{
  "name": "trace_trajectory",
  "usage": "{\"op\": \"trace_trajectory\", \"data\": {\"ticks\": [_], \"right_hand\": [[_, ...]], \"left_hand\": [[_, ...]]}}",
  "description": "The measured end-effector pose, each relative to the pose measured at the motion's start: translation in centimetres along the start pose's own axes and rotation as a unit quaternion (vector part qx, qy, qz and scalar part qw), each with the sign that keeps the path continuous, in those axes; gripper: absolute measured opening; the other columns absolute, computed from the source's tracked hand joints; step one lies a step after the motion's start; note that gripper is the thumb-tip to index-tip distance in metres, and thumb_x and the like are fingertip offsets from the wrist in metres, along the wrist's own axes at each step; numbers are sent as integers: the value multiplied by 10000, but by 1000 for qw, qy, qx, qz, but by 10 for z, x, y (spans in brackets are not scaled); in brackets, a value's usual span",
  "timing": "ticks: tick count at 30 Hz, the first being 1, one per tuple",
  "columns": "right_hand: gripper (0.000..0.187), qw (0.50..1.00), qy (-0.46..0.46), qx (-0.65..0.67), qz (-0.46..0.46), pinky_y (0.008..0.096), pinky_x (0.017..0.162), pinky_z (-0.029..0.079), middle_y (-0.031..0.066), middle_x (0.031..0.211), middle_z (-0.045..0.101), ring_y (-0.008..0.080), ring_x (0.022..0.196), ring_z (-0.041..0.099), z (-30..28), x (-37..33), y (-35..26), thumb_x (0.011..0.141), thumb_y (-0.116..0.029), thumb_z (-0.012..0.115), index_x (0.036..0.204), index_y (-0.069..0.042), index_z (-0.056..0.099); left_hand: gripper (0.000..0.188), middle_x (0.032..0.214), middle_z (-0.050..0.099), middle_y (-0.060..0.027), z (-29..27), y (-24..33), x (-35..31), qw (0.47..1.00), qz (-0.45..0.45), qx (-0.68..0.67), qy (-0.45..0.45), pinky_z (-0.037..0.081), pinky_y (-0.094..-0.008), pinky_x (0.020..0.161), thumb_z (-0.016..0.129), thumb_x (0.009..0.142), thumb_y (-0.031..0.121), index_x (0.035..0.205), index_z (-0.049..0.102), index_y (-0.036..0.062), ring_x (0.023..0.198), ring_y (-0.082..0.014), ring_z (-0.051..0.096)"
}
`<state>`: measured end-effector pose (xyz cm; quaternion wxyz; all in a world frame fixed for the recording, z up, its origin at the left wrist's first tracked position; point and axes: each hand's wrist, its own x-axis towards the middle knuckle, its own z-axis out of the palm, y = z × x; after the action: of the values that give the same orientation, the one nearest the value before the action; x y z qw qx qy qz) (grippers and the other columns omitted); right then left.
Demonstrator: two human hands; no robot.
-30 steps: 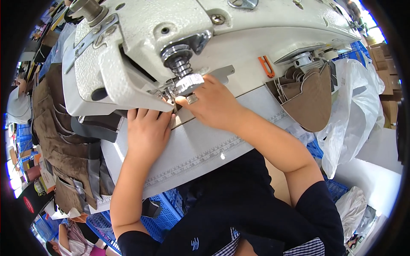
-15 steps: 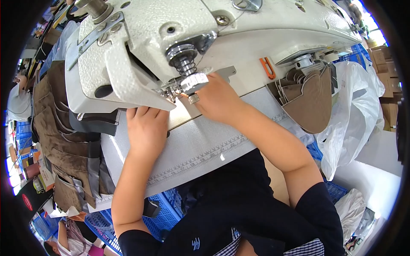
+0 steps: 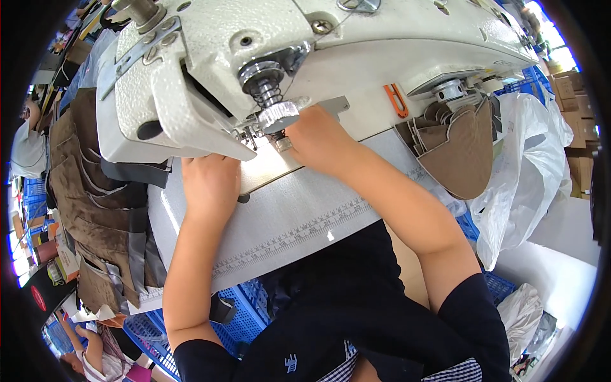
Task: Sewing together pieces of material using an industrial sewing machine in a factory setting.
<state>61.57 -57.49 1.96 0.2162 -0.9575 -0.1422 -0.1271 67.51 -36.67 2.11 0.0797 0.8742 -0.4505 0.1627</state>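
Note:
A white sewing machine (image 3: pixel 216 38) stands over the work spot, its silver tension knob (image 3: pixel 278 114) beside my right hand. My left hand (image 3: pixel 212 181) rests on the bed at the lower edge of the machine head, fingers bent and their tips hidden beneath it. Close to the needle area is my right hand (image 3: pixel 321 141), its fingers hidden behind the knob. What either hand holds, if anything, is out of sight. A dark grey flat piece (image 3: pixel 135 172) sticks out under the head, left of my left hand. Beyond my right hand lies a grey metal plate (image 3: pixel 334 105).
Brown fabric pieces (image 3: pixel 89 184) are heaped at the left. More brown cut pieces (image 3: pixel 461 149) stand stacked at the right, near an orange tool (image 3: pixel 396 100). A white plastic bag (image 3: pixel 528 165) hangs beyond them. Blue baskets (image 3: pixel 238 312) sit below the ruler-marked table edge (image 3: pixel 286 239).
My left hand has shifted slightly left, and its fingers are more hidden under the machine head. The dark grey piece beside it shows less than before. The whole view has shifted slightly.

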Motion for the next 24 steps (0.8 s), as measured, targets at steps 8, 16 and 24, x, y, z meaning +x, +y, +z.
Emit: {"op": "trace_trajectory", "data": {"ticks": [8, 16, 24], "right_hand": [[56, 1000, 13, 4, -8, 393, 757, 473, 95, 745, 621, 280, 784, 610, -2, 4, 0, 769, -106, 589, 782, -96, 643], [83, 997, 30, -73, -18, 408, 726, 484, 94, 750, 630, 292, 771, 617, -7, -10, -8, 781, -132, 580, 774, -76, 640], [425, 844, 471, -12, 256, 282, 981, 374, 91, 1169, 626, 165, 1088, 547, -288, -121, 52, 961, -336, 498, 1213, -12, 611]], "left_hand": [[216, 791, 637, -37, -5, -2, 2, 1000, -14, 3, -28, 420, -433, 717, 676, 743, 80, 951, 721, 114, 721, -274, 602], [234, 851, 645, -97, 10, 0, -1, 1000, -16, -23, 6, 417, -449, 808, 623, 771, 58, 990, 702, 75, 820, -329, 588], [253, 909, 644, -164, 17, 0, -7, 995, -29, -89, 37, 399, -457, 847, 574, 779, 44, 1013, 666, 20, 893, -369, 566]]}}
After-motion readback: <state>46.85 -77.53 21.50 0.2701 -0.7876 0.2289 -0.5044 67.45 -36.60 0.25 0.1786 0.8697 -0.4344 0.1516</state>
